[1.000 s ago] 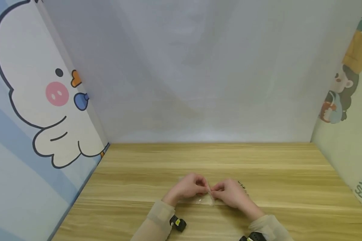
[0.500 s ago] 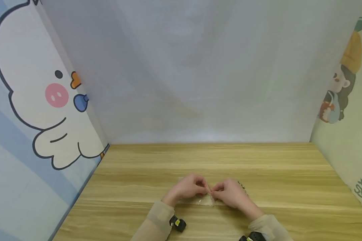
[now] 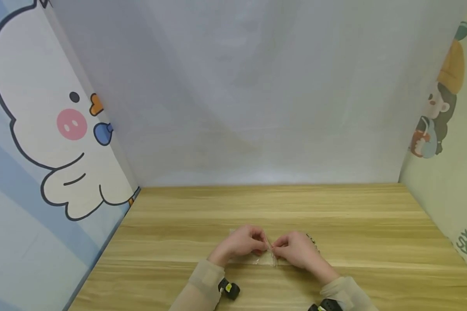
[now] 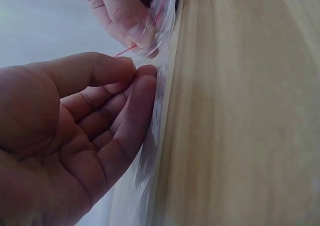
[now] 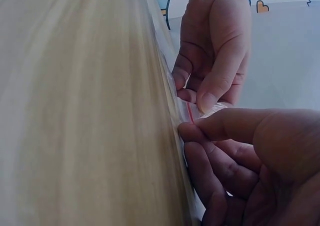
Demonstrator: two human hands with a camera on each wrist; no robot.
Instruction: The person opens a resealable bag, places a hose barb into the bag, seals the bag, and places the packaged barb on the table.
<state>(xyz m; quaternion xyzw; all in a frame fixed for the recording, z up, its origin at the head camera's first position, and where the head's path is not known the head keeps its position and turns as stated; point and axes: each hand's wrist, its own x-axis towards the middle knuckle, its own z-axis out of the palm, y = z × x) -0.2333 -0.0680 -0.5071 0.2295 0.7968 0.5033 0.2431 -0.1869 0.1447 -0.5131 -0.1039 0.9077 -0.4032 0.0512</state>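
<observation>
A clear plastic zip bag (image 3: 262, 259) with a red line along its seal lies on the wooden table. My left hand (image 3: 244, 240) pinches the bag near its mouth between thumb and fingers; in the left wrist view the thumb tip meets the curled fingers at the film. Close by on the right, my right hand (image 3: 297, 249) pinches the same edge. The red seal strip (image 5: 190, 112) shows between both hands' fingertips in the right wrist view. What the bag holds, if anything, cannot be made out.
Just beyond the right hand lies a small dark metallic chain-like thing (image 3: 313, 242), partly hidden by that hand. The wooden table (image 3: 171, 216) ends at a pale grey curtain (image 3: 257, 108). Printed cartoon walls stand left and right.
Both hands keep their pinch on the zip bag, almost without moving. The head view has shifted slightly.
</observation>
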